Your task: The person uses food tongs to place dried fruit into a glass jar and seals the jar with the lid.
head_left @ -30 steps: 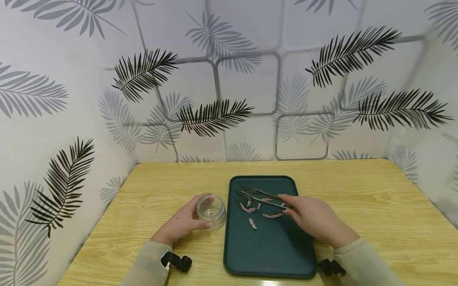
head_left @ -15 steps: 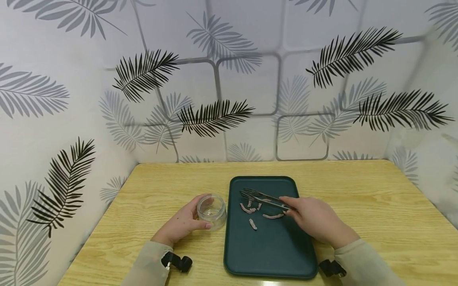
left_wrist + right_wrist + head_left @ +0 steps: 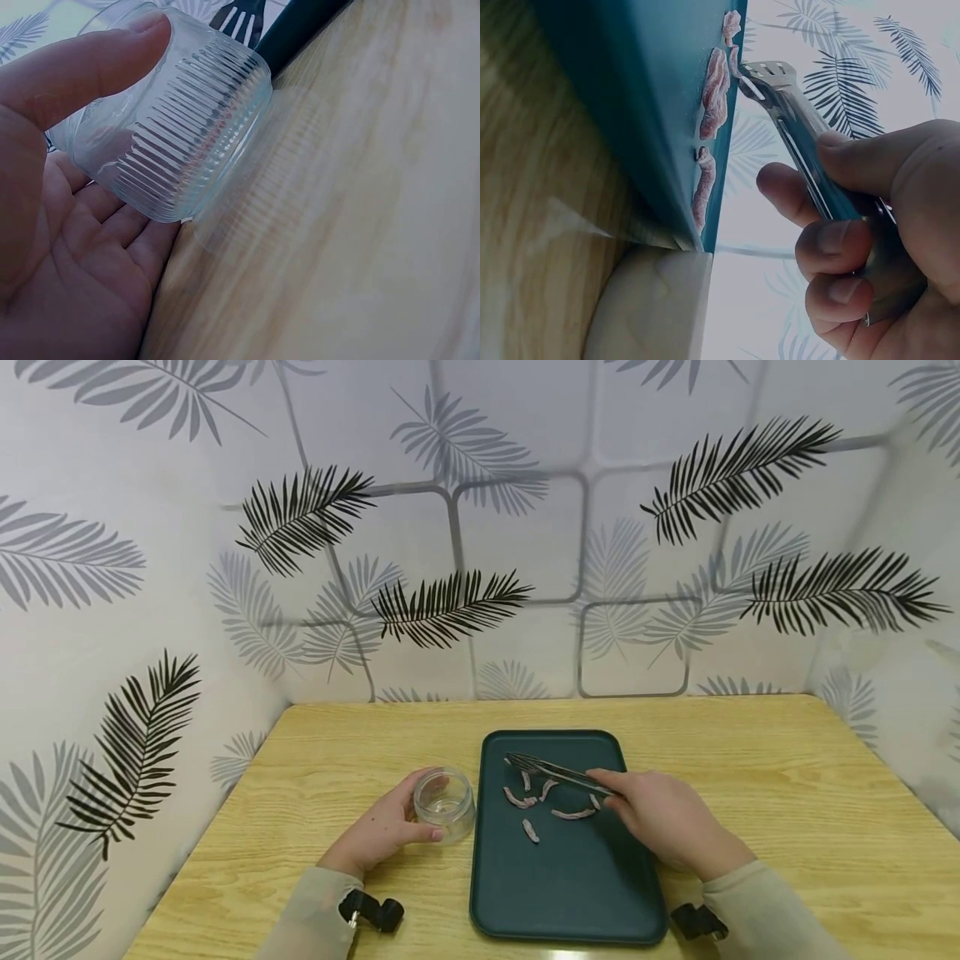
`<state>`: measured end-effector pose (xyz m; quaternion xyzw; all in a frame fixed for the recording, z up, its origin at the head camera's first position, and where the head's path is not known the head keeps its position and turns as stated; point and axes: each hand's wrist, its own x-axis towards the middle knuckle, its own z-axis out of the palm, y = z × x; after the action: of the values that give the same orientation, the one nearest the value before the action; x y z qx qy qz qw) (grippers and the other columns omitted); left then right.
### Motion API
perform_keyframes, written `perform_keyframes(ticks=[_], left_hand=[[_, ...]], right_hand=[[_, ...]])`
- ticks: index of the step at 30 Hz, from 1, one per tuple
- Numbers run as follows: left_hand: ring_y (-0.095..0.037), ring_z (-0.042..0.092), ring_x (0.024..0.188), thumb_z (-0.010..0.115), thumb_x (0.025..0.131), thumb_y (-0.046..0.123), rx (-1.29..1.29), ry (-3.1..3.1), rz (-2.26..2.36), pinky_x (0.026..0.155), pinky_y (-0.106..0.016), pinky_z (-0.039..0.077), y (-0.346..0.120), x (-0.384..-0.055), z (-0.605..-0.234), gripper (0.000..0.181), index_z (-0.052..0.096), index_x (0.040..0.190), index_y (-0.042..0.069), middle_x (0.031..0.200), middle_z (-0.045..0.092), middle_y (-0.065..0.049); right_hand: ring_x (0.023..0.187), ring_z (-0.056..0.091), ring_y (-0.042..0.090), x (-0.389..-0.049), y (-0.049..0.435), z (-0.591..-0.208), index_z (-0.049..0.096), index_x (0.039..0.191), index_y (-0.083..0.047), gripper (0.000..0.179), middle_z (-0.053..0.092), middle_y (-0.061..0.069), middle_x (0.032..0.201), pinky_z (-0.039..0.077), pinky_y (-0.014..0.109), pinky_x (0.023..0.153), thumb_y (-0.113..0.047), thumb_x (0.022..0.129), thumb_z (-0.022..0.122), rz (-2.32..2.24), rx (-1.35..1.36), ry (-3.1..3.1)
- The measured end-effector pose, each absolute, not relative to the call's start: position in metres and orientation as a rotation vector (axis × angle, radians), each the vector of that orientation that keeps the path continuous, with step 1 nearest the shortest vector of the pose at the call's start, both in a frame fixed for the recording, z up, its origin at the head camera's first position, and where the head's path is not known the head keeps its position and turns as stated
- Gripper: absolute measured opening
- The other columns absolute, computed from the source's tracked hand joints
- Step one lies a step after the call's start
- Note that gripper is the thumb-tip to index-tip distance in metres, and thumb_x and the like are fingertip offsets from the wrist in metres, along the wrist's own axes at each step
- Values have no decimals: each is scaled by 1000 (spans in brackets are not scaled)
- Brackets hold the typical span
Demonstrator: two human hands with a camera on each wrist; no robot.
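My left hand (image 3: 382,827) grips a clear glass jar (image 3: 444,806) on the table, left of a dark green tray (image 3: 570,885). The jar's ribbed side (image 3: 187,127) shows in the left wrist view, thumb across it near the rim. In my right hand (image 3: 667,818) are metal tongs (image 3: 558,771) with slotted ends, reaching over the tray's far half. Their arms are squeezed together, and the tips are at a small strip near the tray's left side. Several reddish, whitish-dusted strips, such as one curved strip (image 3: 572,814) and a short strip (image 3: 530,831), lie around them.
The wooden table (image 3: 750,760) extends on both sides of the tray and ends at a leaf-patterned wall (image 3: 517,635). The tray has a raised rim, close beside the jar. A black camera mount (image 3: 371,910) sits at the left wrist.
The tongs' arms, spread apart a second ago, have come together around a small strip at the tray's far left. The left hand and the jar have stayed in place.
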<state>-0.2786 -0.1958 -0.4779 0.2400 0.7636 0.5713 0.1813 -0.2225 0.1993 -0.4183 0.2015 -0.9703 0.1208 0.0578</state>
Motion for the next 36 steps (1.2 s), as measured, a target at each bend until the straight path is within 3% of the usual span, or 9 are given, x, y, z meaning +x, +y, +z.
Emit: perform_keyframes(ticks=[7,14,21,28,36], left_hand=[[-26,36,145,82,86,13,682,2153,1616,111,-33,34,-193,-280,-478,88,31,158,17,159,38,-9],[-27,36,145,81,87,13,682,2139,1620,106,-24,36,-192,-280,-477,88,30,158,17,159,37,-9],[-27,33,146,80,88,13,690,2150,1608,107,-25,35,-193,-279,-476,87,29,158,16,160,36,-10],[-28,34,146,80,88,16,682,2174,1590,108,-28,35,-194,-279,-478,86,30,158,17,159,37,-9],[-26,35,145,81,87,15,675,2170,1600,106,-22,36,-194,-277,-478,87,31,158,17,159,37,-8]], right_hand=[[59,46,11,-222,202,-417,66,137,-18,43,59,-9,74,39,30,56,-17,95,72,420,626,-2915],[56,42,9,-219,203,-412,63,141,-20,45,48,-11,65,38,29,54,-17,97,70,530,657,-2885],[52,37,4,-210,193,-403,61,143,-25,47,44,-15,62,37,26,52,-23,97,70,614,725,-2791],[55,39,0,-201,173,-398,60,144,-19,48,68,-13,90,39,24,53,-17,97,71,683,808,-2644],[75,61,0,-197,158,-403,61,143,-17,51,74,-5,110,46,24,60,-16,93,74,616,874,-2559]])
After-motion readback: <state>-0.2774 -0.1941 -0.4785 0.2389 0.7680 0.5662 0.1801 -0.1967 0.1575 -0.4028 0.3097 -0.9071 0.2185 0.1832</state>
